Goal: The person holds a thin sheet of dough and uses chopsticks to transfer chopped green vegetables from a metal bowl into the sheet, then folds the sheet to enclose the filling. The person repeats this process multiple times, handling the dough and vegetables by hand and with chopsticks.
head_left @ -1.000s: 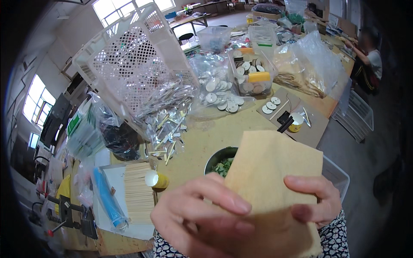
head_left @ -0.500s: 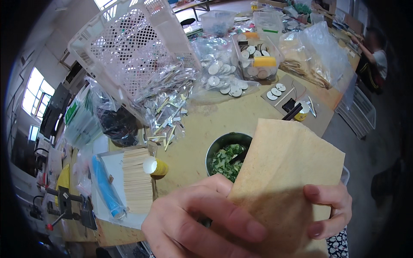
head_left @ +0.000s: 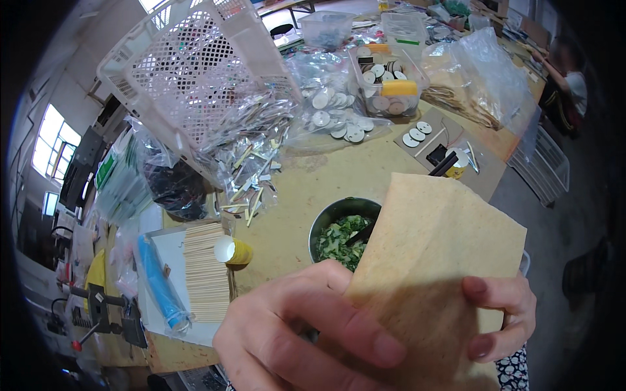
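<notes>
Tan sheet (head_left: 450, 228): held above the near side of the counter (head_left: 306, 179), between the person's two hands, its broad face turned toward the wearer. From where I stand, the long axis runs roughly from the wearer outward; the upper edge slopes down toward the right. A lengthwise ridge crosses the face; whether it is a fold, I cannot tell.

Left hand (head_left: 310, 326): at the sheet's lower left, fingers bent and laid across the near face. The sheet lies to the right of this hand and extends outward past it. The thumb's position cannot be told.

Right hand (head_left: 505, 316): pinching the right edge, two digits on the near face, the remainder behind. The sheet lies to the left of this hand. Both hands are in contact; neither is nearer. The left covers more of the face.

Adjacent items: a metal bowl (head_left: 342, 208) of chopped greens (head_left: 336, 240) sits beyond the left hand, partly covered by the sheet's left edge. A dark utensil (head_left: 360, 234) stands in it. Dark sticks (head_left: 446, 163) show above the upper edge.

Outer items: a yellow cup (head_left: 241, 253) beside a row of thin wooden sticks (head_left: 207, 274), left; white discs (head_left: 417, 134) on a board (head_left: 486, 186), right; a white crate (head_left: 120, 81), far left.
</notes>
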`<state>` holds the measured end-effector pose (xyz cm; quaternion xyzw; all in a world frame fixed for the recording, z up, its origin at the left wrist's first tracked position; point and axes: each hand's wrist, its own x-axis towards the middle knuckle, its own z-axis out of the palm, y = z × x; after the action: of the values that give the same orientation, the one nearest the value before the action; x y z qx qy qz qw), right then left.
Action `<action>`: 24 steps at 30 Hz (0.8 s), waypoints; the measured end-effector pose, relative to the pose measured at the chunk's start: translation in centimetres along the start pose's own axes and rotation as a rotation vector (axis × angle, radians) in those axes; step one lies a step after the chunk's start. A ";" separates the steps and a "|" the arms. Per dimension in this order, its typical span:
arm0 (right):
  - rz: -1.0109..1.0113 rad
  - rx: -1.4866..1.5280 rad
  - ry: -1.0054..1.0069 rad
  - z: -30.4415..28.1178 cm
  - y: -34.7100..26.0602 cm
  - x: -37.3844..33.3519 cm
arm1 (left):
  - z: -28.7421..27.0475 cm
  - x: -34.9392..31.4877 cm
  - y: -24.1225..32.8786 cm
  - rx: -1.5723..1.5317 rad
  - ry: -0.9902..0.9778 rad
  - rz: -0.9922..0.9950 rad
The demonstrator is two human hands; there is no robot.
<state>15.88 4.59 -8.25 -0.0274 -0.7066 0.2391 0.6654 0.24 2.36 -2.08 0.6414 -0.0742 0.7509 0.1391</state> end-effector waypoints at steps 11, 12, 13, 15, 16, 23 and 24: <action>0.034 -0.023 -0.035 -0.6 -0.5 -0.3 | -2.6 -1.1 2.2 0.010 0.059 -0.266; 0.033 -0.022 -0.038 -0.6 -0.4 -0.3 | -2.5 -1.2 1.9 -0.009 0.064 -0.245; 0.034 -0.020 -0.042 -0.6 -0.4 -0.3 | -2.5 -1.1 1.9 -0.017 0.074 -0.241; 0.036 -0.008 -0.048 -0.5 -0.2 -0.2 | -2.3 -0.9 2.0 -0.021 0.098 -0.251; 0.035 -0.002 -0.055 -0.3 -0.1 -0.2 | -2.3 -1.1 2.0 -0.015 0.111 -0.245; 0.033 -0.032 -0.062 -1.0 0.3 0.3 | -4.9 1.0 -0.2 -0.045 -0.413 -0.058; 0.043 -0.040 -0.068 -1.2 0.7 -0.2 | -4.8 0.3 -0.8 -0.037 -0.373 -0.060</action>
<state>16.86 5.49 -8.67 -0.0478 -0.7328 0.2399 0.6350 -4.12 4.53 -2.61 0.7687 -0.0931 0.6130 0.1569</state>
